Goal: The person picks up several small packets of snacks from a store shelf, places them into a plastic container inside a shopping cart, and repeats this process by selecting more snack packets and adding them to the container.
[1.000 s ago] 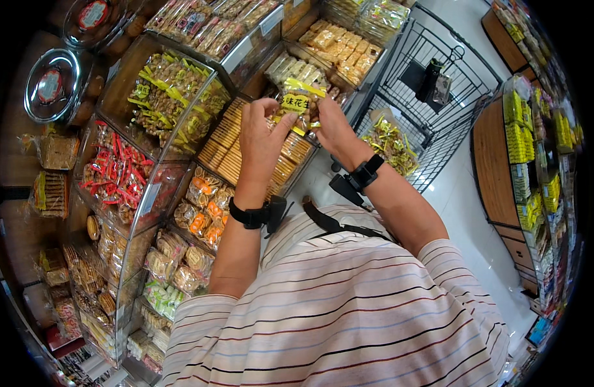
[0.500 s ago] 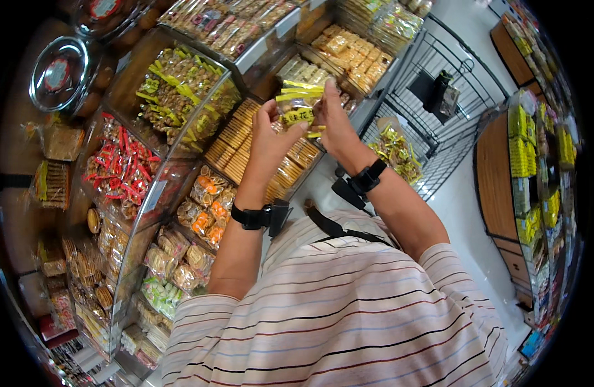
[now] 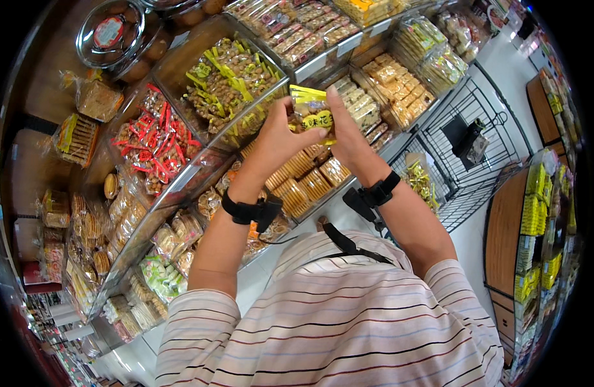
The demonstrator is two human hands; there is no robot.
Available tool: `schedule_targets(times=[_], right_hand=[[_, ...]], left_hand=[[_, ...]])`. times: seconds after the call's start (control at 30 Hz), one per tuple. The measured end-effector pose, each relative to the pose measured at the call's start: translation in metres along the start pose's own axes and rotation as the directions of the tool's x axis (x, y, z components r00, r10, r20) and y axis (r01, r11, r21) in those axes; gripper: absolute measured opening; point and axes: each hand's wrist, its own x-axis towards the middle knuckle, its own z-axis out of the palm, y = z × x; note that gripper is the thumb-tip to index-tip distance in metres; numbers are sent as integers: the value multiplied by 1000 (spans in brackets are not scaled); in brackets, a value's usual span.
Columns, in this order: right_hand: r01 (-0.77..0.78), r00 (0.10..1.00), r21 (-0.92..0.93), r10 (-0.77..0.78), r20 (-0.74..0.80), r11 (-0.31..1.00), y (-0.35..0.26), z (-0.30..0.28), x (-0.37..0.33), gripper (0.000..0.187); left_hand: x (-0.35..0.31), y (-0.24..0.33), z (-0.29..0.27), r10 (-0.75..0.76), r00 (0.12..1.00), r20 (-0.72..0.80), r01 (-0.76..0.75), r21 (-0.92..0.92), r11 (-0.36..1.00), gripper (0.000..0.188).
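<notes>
Between my two hands is a small clear packet of peanuts (image 3: 308, 109) with a yellow top and a yellow label. My left hand (image 3: 279, 138) pinches its left side, thumb across the lower front. On the other side my right hand (image 3: 350, 137) grips the right edge, its thumb pointing up. Just beyond my left hand stands a clear bin of similar yellow-topped peanut packets (image 3: 235, 87). Packs of stacked round biscuits (image 3: 303, 192) lie on the shelf below the held packet.
Red-wrapped snack packets (image 3: 156, 145) fill a bin on the left. To the right stands a wire shopping cart (image 3: 484, 187) with yellow-topped packets (image 3: 421, 184) and a black device (image 3: 463, 137) in it. A wooden-sided shelf (image 3: 508, 238) runs along the far right.
The view has turned, so the shelves and cart sit further right and lower. My hands still hold the packet, its label now facing me more squarely.
</notes>
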Motion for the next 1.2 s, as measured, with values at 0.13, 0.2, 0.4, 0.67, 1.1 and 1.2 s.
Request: schedule_targets(times=[0.13,0.2,0.4,0.67,1.1,1.2], right_hand=[[-37,990,145,16,140,989,6,23,18,58],[-8,994,113,-5,112,994,14,33,29,58],[-11,982,55,1,190,998,14,55,41,63],[-103,991,-58,107,84,993,15,31,37,90],[-174,983,-32,176,55,984,13,6,29,83],[-170,983,-13,170,66,985,17,-1,31,81]], left_hand=[[16,4,-37,45,996,83,-52,83,995,73],[13,14,-47,38,998,56,-43,94,995,72],[17,27,-76,17,999,47,-22,118,993,74],[84,18,-190,8,997,-74,49,722,690,91],[164,-75,-211,-259,958,-126,165,977,134,91],[172,-88,-209,-263,956,-133,179,971,160,85]])
